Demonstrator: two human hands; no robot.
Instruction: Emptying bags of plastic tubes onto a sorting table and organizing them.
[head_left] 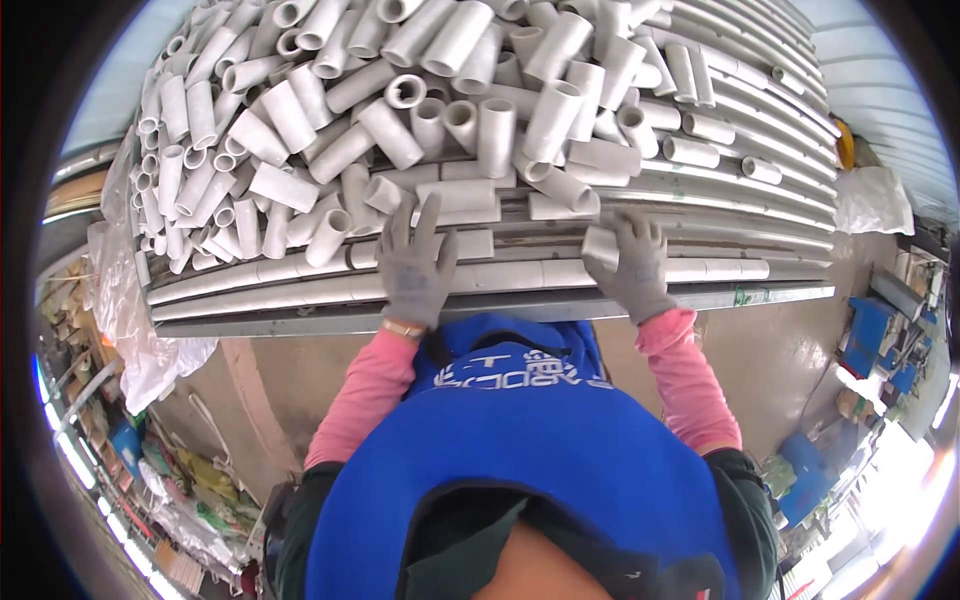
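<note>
My left hand [415, 268], in a grey glove, lies palm down with its fingers spread, across the second row of short white tubes. A tube [474, 243] in that row lies beside its thumb. My right hand [634, 265], also gloved, has its fingers bent round a short white tube [598, 243], with the thumb on the near side; part of this tube is hidden under the fingers. Nearest me, a front row of tubes [500, 277] lies end to end in a groove of the ribbed metal rack [720, 297].
Beyond my hands a large heap of loose white tubes [400, 90] covers the left and middle of the rack. Several single tubes [690, 152] lie in grooves at the right. Clear plastic sheeting [150, 345] hangs at the left edge; a white bag [873, 200] is at the right.
</note>
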